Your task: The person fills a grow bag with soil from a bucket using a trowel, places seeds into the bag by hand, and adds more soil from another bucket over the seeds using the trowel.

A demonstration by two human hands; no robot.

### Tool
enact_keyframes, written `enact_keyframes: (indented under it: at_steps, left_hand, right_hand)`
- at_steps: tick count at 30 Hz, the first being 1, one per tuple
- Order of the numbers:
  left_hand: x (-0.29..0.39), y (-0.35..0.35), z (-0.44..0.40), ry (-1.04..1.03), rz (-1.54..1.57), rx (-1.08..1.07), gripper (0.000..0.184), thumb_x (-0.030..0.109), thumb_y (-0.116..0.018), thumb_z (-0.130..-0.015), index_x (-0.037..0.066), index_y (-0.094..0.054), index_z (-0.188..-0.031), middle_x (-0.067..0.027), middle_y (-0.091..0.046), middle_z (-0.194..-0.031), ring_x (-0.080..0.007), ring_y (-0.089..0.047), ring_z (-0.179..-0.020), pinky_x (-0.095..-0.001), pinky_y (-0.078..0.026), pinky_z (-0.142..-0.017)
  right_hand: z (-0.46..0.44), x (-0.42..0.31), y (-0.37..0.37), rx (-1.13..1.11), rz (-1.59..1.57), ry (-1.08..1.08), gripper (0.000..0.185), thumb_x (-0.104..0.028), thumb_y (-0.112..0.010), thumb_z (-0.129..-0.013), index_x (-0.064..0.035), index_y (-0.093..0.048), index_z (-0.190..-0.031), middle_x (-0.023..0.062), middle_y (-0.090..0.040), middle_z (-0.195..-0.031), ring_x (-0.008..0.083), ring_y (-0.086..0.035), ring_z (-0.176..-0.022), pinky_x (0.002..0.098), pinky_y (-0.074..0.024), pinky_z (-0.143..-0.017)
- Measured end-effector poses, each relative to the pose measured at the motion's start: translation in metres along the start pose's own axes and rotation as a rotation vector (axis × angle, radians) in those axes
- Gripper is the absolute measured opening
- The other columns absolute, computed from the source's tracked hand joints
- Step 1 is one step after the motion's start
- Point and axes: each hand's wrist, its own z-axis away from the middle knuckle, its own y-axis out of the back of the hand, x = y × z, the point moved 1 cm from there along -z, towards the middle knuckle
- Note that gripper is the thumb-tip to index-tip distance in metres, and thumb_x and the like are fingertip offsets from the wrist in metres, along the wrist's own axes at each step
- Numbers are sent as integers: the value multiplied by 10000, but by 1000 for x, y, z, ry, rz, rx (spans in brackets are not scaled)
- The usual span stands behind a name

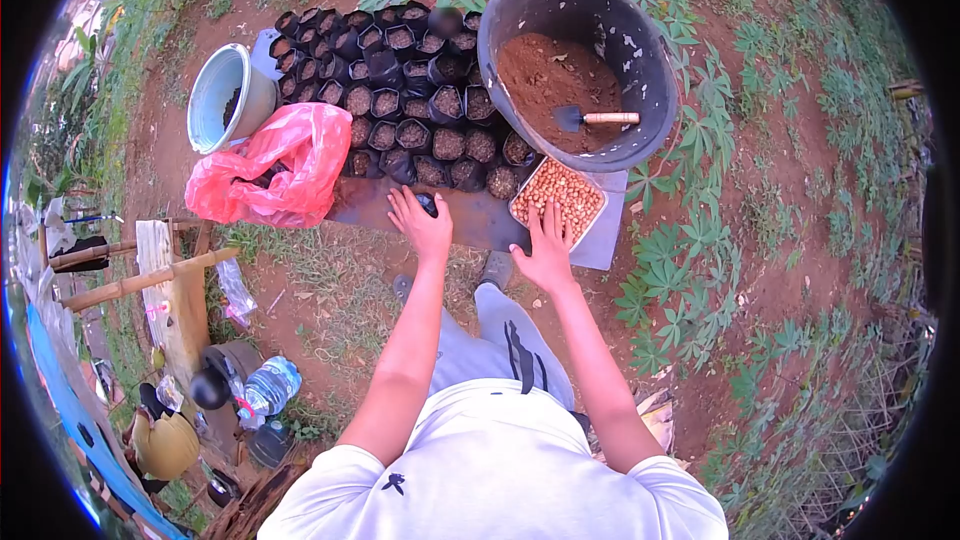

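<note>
My left hand lies at the front edge of the low table, fingers stretched out. A small, shiny black object shows between its thumb and fingers; I cannot make out what it is or whether it is gripped. Just beyond stand rows of black plastic grow bags filled with soil. My right hand is open, its fingertips touching tan, peanut-like seeds in a white square tray. The thumb points left, over the table's edge.
A large dark tub of brown soil, with a wooden-handled trowel in it, stands behind the tray. At left are a pink plastic bag and a pale bucket. Lower left are water bottles, wooden posts and a person.
</note>
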Motion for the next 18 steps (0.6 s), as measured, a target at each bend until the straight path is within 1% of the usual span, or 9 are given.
enact_keyframes:
  at_steps: [4, 6, 7, 10, 12, 13, 15, 16, 18]
  left_hand:
    - [6, -2, 6, -58, 58, 35, 620, 329, -645, -899, -68, -499, -1352, -290, -387, -1499, -417, -320, -1436, -592, -195, -1176]
    - [14, 0, 16, -118, 47, 5, 485, 320, -663, -891, -38, -582, -1207, -276, -434, -1467, -418, -347, -1420, -597, -202, -1172]
    - [19, 2, 20, -119, 48, 5, 485, 320, -663, -891, -38, -582, -1207, -276, -434, -1467, -418, -347, -1420, -597, -202, -1172]
    - [29, 2, 27, -111, -14, -14, 373, 316, -651, -905, -9, -601, -1080, -263, -461, -1447, -415, -359, -1413, -594, -208, -1171]
    - [30, -3, 26, -90, 18, 18, 261, 253, -600, -939, 1, -602, -1009, -263, -467, -1441, -410, -364, -1412, -594, -210, -1171]
    - [27, -6, 26, -85, 20, 17, 261, 253, -600, -939, 1, -602, -1009, -263, -467, -1441, -410, -364, -1412, -594, -210, -1171]
    - [21, -13, 23, -102, -19, 29, 241, 152, -542, -968, -7, -582, -1145, -249, -460, -1455, -415, -368, -1410, -588, -217, -1172]
    - [19, -16, 22, -98, -19, 30, 241, 152, -542, -968, -7, -582, -1145, -249, -460, -1455, -415, -368, -1410, -588, -217, -1172]
    - [18, -19, 22, -119, 199, 128, 385, 48, -475, -958, -46, -469, -1332, -265, -430, -1472, -425, -352, -1418, -575, -206, -1186]
  right_hand:
    - [0, 1, 2, -12, -13, 12, 899, -365, -689, -815, -102, -260, -1559, 257, -136, -1619, 381, -95, -1520, 557, -81, -1201]
    - [-1, 1, 2, -16, -12, 15, 897, -365, -688, -816, -97, -261, -1558, 261, -136, -1617, 386, -94, -1519, 557, -81, -1201]
    - [0, 1, 2, -19, -9, 13, 896, -365, -686, -817, -92, -261, -1557, 265, -136, -1616, 391, -93, -1518, 557, -80, -1200]
    - [0, 2, 2, -16, -8, 19, 894, -366, -684, -818, -87, -263, -1556, 271, -134, -1614, 395, -92, -1517, 557, -77, -1201]
    - [0, 3, 2, -16, -8, 22, 892, -365, -684, -818, -86, -265, -1555, 272, -134, -1613, 394, -91, -1518, 557, -76, -1201]
    - [0, 3, 1, -17, -13, 27, 890, -364, -683, -818, -86, -268, -1554, 272, -135, -1613, 394, -90, -1518, 557, -75, -1201]
    - [-1, 3, 2, -22, -20, 29, 886, -362, -682, -818, -88, -270, -1553, 273, -135, -1613, 394, -87, -1518, 555, -72, -1201]
    - [0, 2, 3, -27, -22, 28, 884, -360, -682, -818, -89, -271, -1553, 274, -133, -1613, 393, -86, -1519, 554, -70, -1202]
    - [0, 2, 4, -34, -21, 29, 883, -358, -681, -818, -90, -272, -1553, 276, -132, -1612, 392, -85, -1519, 553, -68, -1202]
